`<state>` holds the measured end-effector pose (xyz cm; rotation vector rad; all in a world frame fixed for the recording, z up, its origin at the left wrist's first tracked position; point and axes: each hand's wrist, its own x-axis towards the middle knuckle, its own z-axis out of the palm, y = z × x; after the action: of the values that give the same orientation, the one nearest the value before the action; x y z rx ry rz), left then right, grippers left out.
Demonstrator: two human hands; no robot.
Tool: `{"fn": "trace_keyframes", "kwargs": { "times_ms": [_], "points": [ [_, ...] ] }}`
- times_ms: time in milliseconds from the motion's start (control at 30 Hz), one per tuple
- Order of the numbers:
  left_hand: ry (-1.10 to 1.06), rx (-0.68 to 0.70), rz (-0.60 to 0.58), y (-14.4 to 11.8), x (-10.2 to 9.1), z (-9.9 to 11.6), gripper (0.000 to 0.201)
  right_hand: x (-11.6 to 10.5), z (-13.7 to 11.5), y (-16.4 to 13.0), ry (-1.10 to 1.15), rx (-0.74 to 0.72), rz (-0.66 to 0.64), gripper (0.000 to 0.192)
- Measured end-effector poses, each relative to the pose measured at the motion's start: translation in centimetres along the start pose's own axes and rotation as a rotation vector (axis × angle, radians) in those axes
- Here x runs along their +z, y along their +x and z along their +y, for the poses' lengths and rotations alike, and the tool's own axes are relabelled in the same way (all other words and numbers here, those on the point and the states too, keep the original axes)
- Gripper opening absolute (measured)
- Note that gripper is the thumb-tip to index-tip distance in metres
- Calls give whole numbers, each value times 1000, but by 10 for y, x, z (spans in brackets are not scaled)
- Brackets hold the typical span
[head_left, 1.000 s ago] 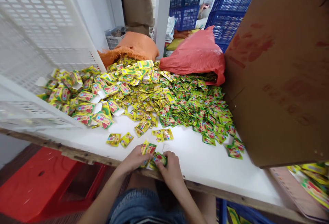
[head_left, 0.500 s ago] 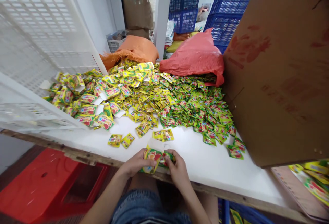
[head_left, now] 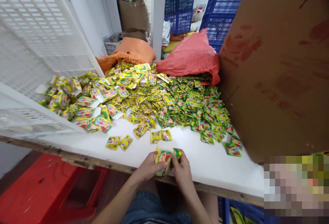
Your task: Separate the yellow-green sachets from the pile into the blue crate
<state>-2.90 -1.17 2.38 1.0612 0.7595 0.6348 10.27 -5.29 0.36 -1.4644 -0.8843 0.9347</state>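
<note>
Glossy sachets [head_left: 164,157], flat and crinkled, pinched between left hand [head_left: 149,167] and right hand [head_left: 183,169].

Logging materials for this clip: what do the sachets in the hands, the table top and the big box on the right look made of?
Sachets, held by left hand and right hand: glossy printed plastic film, probably, judging by the sheen. Table top: smooth white board, maybe laminate, on a rough wooden edge. Box: matte brown cardboard with faded red print.
</note>
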Motion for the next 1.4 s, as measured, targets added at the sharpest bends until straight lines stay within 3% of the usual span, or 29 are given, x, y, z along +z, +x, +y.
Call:
{"fn": "trace_keyframes", "kwargs": {
  "times_ms": [133, 333, 400, 467, 567, 867, 1133, 1400],
  "points": [
    [-32, 10, 81, 2, -2, 3, 45, -21, -14, 11, -83, -35, 123, 31],
    [4, -79, -53, 7, 7, 5, 32, -27, -44, 17, -272, -255, 241, 24],
    [15, -71, -52, 9, 10, 5, 32, -23, -48, 16, -371, -389, 165, 19],
    [37, -53, -47, 9, 11, 6, 29, -21, -49, 14, -457, -514, 6, 16],
    [67, -43, -26, 9, 12, 9, 25, -21, -49, 11, -536, -599, -191, 17],
    [78, -44, -25, 10, 12, 6, 28, -31, -77, 19, -745, -444, -365, 17],
    [134, -11, -26, 11, 9, -1, 21, -24, -82, 26, -928, -313, -293, 11],
    [156, -22, -96, 15, 8, -1, 22, -28, -98, 26, -839, -446, -594, 18]
  ]
}}
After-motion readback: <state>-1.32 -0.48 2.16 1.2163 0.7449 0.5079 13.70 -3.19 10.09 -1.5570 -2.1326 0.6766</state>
